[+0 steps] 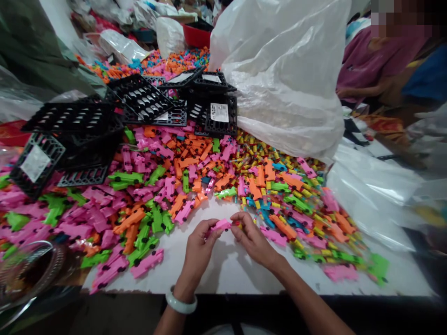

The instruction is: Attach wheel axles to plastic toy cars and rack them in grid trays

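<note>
Near the front of the white table, my left hand (200,244) pinches a small pink toy car (221,225) between thumb and fingers. My right hand (252,237) is closed at the car's right end, its fingertips around a small piece with red and yellow on it, partly hidden. A pale bangle circles my left wrist. Behind and left of my hands lies a heap of pink, orange and green toy cars (169,188). To the right, more cars are mixed with small clear tubes (279,204) that have yellow and blue parts.
Black plastic trays (143,100) are stacked on the heap at the back left. A large translucent bag (282,70) stands behind. A clear round container (28,270) is at front left. A person in a purple top (370,60) sits at the back right.
</note>
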The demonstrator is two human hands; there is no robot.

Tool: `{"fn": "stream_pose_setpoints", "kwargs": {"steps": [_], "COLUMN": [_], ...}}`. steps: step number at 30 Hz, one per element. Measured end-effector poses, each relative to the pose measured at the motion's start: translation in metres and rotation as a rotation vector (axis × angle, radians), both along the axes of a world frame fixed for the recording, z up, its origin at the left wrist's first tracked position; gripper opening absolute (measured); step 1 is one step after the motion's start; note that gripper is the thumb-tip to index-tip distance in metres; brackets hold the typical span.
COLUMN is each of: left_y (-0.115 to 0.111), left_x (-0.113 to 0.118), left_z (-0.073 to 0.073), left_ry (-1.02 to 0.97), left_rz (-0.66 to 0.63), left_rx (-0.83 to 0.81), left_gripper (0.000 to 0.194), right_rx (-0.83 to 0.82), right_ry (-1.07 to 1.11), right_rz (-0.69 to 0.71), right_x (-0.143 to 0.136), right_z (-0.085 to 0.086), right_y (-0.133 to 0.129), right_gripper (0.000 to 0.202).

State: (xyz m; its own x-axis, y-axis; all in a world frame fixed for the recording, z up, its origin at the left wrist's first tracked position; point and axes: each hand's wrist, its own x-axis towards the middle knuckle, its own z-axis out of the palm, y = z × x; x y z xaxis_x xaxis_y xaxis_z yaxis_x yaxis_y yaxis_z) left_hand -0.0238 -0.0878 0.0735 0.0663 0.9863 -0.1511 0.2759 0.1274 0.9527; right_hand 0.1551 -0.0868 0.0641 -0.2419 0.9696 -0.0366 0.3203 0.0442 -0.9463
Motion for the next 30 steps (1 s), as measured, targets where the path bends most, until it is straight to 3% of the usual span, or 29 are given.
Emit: {"fn": "stream_pose_setpoints", "kwargs": {"steps": [4, 12, 30], "left_y": [0.002, 0.002, 0.001], "left_x": [-0.003, -0.004, -0.007], "left_z": [0.003, 0.003, 0.000], "left_ry": [0.063, 0.178, 0.186], "left_rz": [0.008, -0.093, -0.123], "left_rx": [0.116, 0.227, 0.253], "left_gripper": [0.021, 0.017, 0.018], "right_rx": [0.130, 0.379, 0.303], "right_ry": [-0.172, -0.307, -0.389], "right_rz": [0.046, 0.169, 0.286], "right_x": [0.009, 0.010, 0.017], "right_z": [-0.003, -0.005, -0.006], "right_y": [0.002, 0.009, 0.011], "right_gripper": [0.017, 0.031, 0.038]}}
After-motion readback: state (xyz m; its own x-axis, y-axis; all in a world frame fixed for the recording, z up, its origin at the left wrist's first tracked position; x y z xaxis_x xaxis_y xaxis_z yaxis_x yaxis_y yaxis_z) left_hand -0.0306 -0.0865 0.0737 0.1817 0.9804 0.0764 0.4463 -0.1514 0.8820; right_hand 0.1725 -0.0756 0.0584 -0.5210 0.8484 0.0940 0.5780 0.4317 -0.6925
